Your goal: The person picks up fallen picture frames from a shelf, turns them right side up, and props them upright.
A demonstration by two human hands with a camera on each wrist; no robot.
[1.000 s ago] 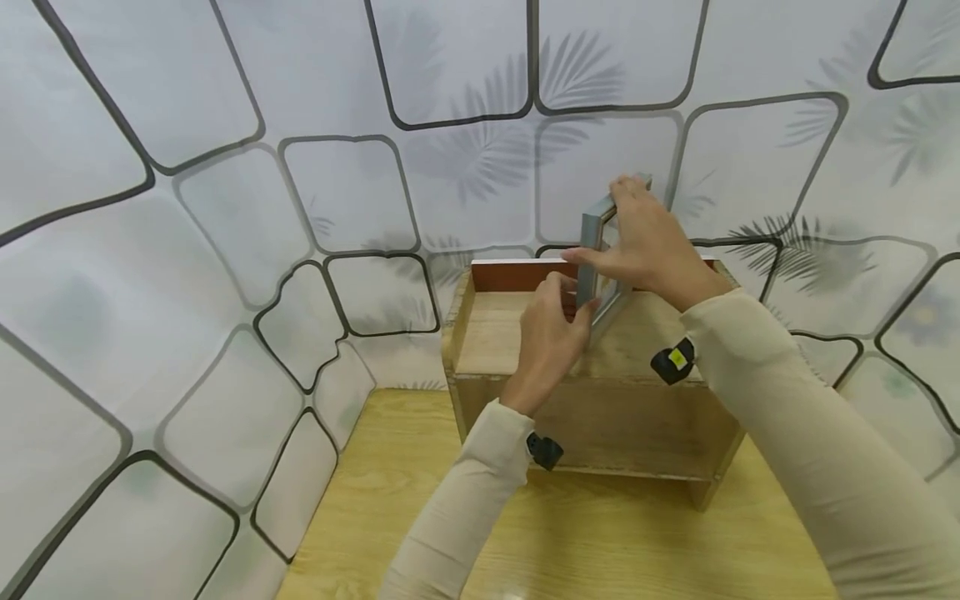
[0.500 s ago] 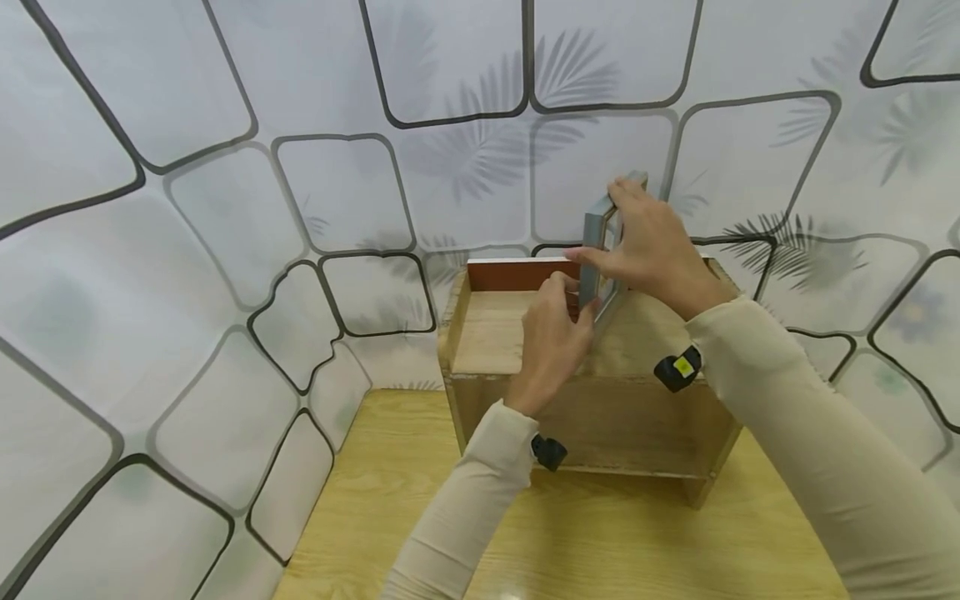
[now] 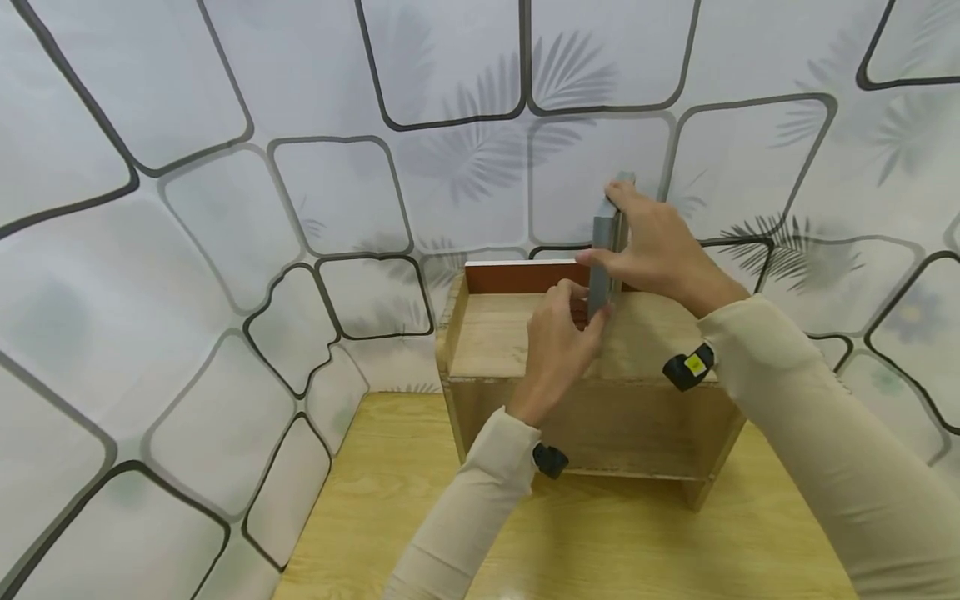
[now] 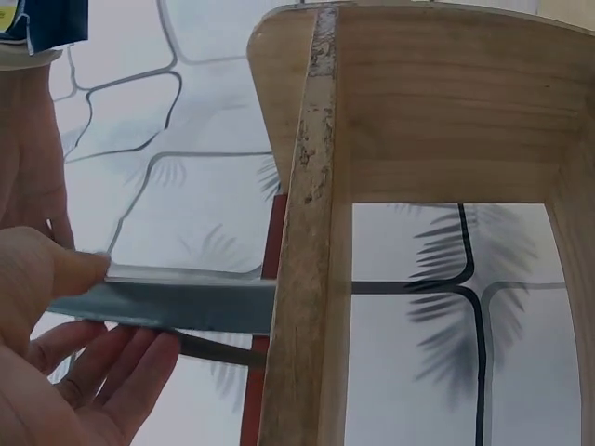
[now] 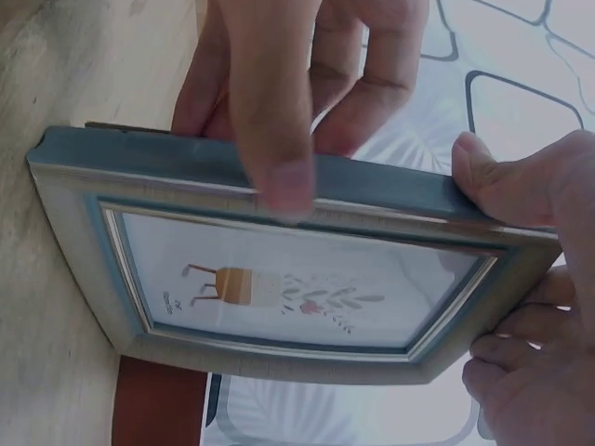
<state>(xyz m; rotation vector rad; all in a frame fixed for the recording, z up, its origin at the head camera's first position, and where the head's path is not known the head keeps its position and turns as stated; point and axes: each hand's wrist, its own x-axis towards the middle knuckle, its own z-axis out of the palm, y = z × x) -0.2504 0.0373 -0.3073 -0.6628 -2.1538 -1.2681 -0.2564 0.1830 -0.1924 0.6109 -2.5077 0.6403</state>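
Note:
A blue-grey picture frame (image 3: pixel 602 250) stands upright, nearly edge-on in the head view, on top of the small wooden shelf (image 3: pixel 495 333). My left hand (image 3: pixel 557 354) holds its near edge low down, thumb on one face and fingers round the other. Higher up, my right hand (image 3: pixel 663 250) grips the top corner, its thumb along the near edge. In the right wrist view the print (image 5: pixel 279 288) shows a brown pot on legs with a plant, behind glass. A thin dark strip (image 4: pixel 223 350) runs beside the frame in the left wrist view.
The shelf has raised sides and a lower compartment (image 3: pixel 637 425). A reddish-brown panel (image 3: pixel 517 277) with a white top edge lies along its back. Below is a yellow wood-grain table (image 3: pixel 405 475). Patterned wall covering (image 3: pixel 337 200) rises behind and at the left.
The picture frame has turned so that less of its face shows in the head view. Both hands have shifted slightly to the right, keeping their hold.

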